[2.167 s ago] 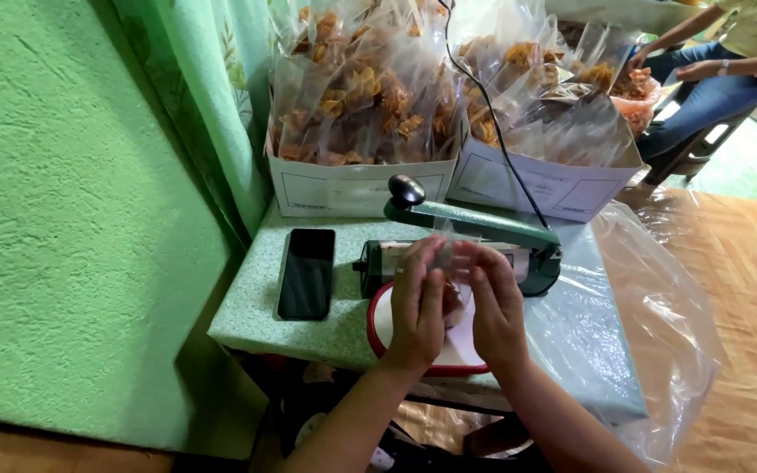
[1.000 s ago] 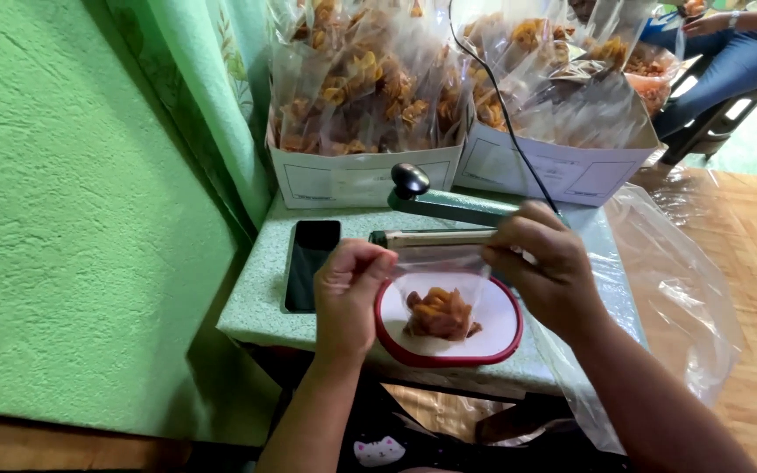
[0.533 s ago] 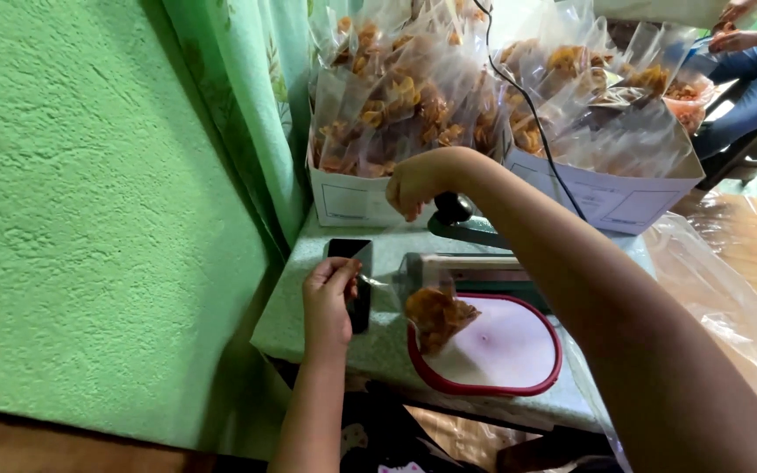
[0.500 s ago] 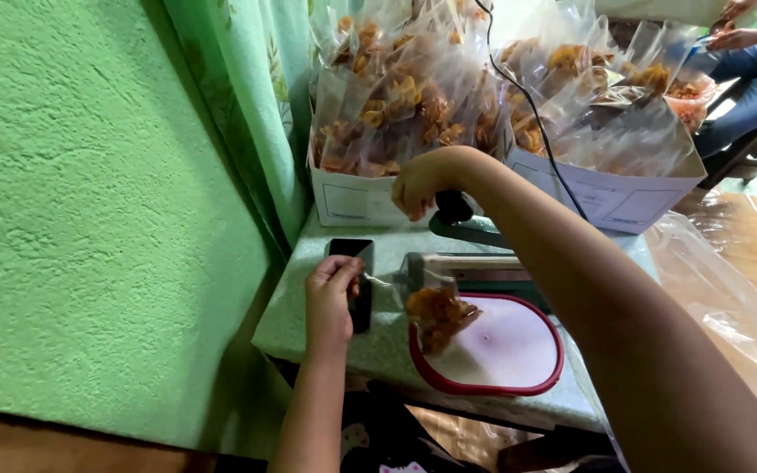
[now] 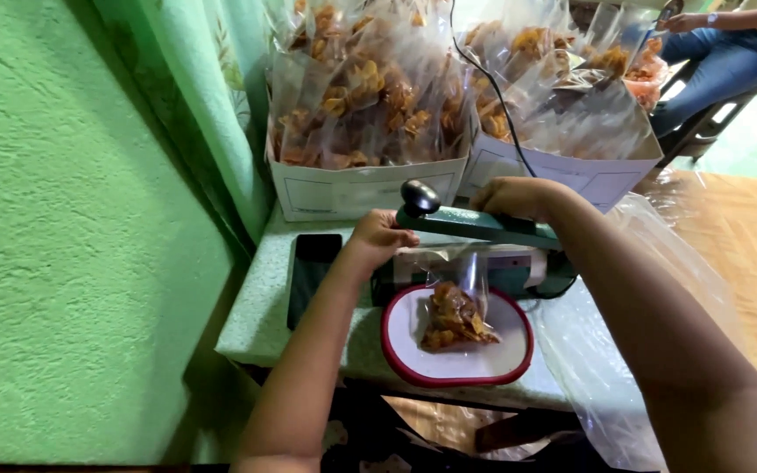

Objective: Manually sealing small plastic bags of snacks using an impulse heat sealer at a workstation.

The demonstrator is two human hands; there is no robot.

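The left hand (image 5: 378,236) curls closed on the near end of the green sealer's (image 5: 484,241) lever, below its black knob (image 5: 420,196). The right hand (image 5: 514,197) rests closed-fingered on the lever's top. The snack bag (image 5: 453,307) hangs from the sealer onto the red-rimmed plate (image 5: 400,342), near the table's (image 5: 260,324) front edge. A phone (image 5: 313,271) lies just left.

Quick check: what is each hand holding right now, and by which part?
Right hand presses on the green sealer arm at mid-length. Left hand holds the snack bag by its top edge at the sealer.
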